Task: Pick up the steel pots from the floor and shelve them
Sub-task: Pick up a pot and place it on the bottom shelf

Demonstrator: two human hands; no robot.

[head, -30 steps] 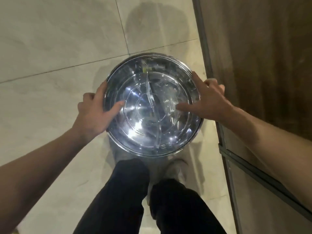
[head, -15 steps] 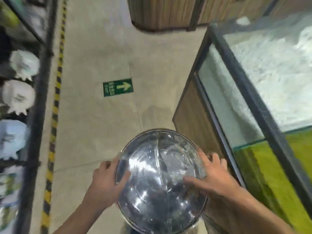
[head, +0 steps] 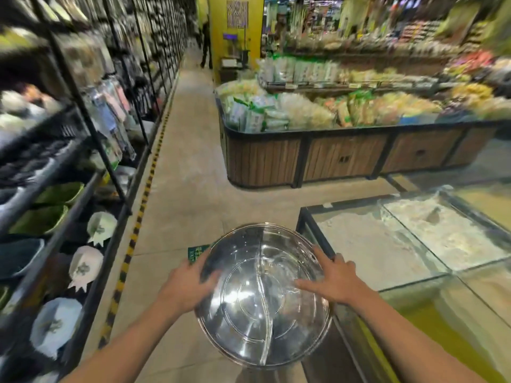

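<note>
A wide, shiny steel pot with a curved divider down its middle is held in front of me, low in the centre of the view, above the floor. My left hand grips its left rim, thumb inside the bowl. On the right rim sits my right hand, fingers over the edge and thumb inside. The pot is tilted slightly towards me and I see its inside.
Dark metal shelving with bowls and hanging goods runs along the left, edged by a yellow-black floor stripe. A glass-topped bin stands close on the right, a wooden produce island beyond. The beige aisle floor runs ahead; a person stands far down it.
My view has swung up from the floor to the shop aisle. Both hands keep hold of the pot, which has risen off the floor with me.
</note>
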